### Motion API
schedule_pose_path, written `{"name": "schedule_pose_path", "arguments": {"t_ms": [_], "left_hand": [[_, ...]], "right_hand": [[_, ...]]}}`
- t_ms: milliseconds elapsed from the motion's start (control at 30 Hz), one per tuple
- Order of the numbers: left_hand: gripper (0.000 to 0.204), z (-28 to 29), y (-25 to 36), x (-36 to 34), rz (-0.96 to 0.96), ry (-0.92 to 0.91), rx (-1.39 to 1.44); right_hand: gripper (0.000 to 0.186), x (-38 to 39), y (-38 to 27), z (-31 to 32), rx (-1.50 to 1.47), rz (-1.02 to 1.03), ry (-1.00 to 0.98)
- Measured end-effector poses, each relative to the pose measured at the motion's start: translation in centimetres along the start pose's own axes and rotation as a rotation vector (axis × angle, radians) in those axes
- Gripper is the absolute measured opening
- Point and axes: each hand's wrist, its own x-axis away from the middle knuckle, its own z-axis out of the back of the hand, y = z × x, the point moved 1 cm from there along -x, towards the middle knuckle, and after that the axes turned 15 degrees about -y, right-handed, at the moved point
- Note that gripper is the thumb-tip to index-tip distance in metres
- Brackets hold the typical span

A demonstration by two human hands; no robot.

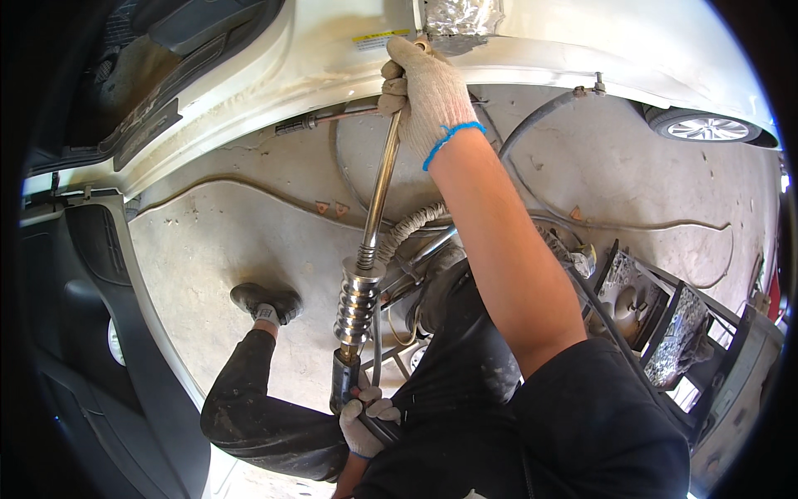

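Note:
A slide-hammer dent puller runs from near my waist up to a white car's side panel (565, 41), with a long metal rod (383, 183), a ribbed steel weight (360, 301) and a black handle (344, 378). My right hand (428, 96), in a pale knit glove with a blue cuff, is closed round the rod's front end at the lower panel. The tip is partly hidden by its fingers. Just above lies a shiny bare-metal patch (462, 17). Low down, my gloved left hand (366, 426) grips the handle, its fingers curled.
An open car door (108, 333) stands at the left. Cables and a hose (536, 116) trail across the concrete floor. A clamp (598, 83) sits on the sill edge. A metal rack (665, 316) stands at the right, and a car wheel (706, 127) shows beyond.

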Motion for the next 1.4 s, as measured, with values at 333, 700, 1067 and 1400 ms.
{"name": "schedule_pose_path", "arguments": {"t_ms": [333, 700, 1067, 1400], "left_hand": [[0.064, 0.4, 0.3, 0.1, -0.003, 0.007, -0.002], [0.055, 0.5, 0.3, 0.0, 0.044, -0.028, -0.048], [0.037, 0.1, 0.4, -0.1, 0.020, -0.021, 0.018], [0.047, 0.3, 0.4, -0.1, 0.028, -0.010, 0.016]], "right_hand": [[0.015, -0.3, 0.3, 0.3, -0.002, 0.009, 0.031], [0.016, -0.5, 0.3, 0.6, -0.026, 0.028, -0.004], [0.014, -0.5, 0.3, 0.4, -0.020, 0.029, 0.011], [0.015, -0.4, 0.3, 0.4, -0.026, 0.041, 0.011]]}}
